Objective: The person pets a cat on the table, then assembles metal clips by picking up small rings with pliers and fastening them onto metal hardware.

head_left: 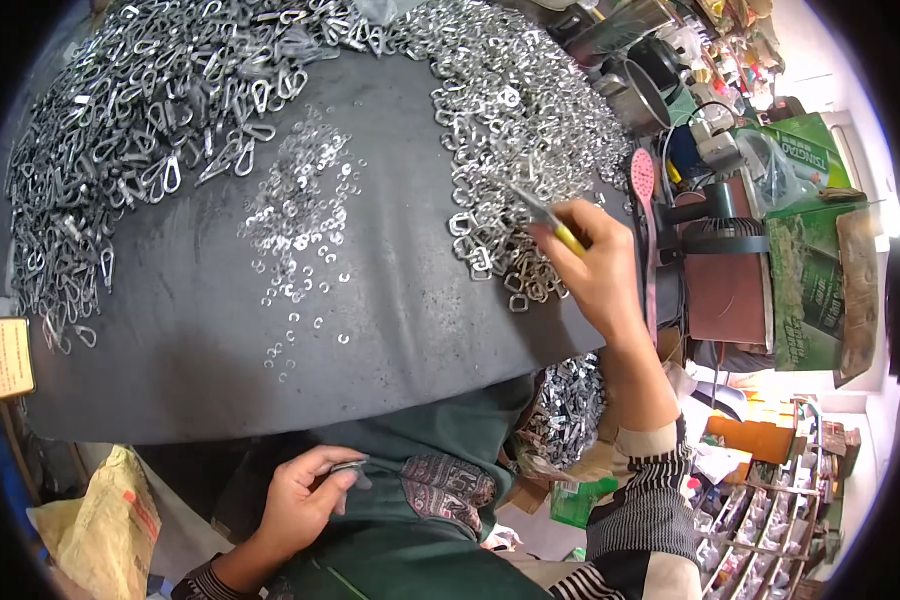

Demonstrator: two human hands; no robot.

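In my right hand [602,268] is a slim metal-tipped tool with a yellow handle [569,238]. Its tip points into a heap of silvery metal loops [515,115] on the right of the dark table. My left hand [298,502] is down in front of the table's near edge, above my lap. Its thumb and fingers are closed on a small grey metal piece [348,466], mostly covered by the fingers. Small open C-shaped rings [308,205] lie scattered mid-table. A large pile of metal snap hooks [160,100] covers the far left.
The dark table [400,300] has a curved near edge. Right of it lie a pink brush [644,180], a small black fan [725,225] and green cartons [805,290]. Below, a bag of metal parts [568,405] sits by my right forearm. A yellow sack [105,515] stands lower left.
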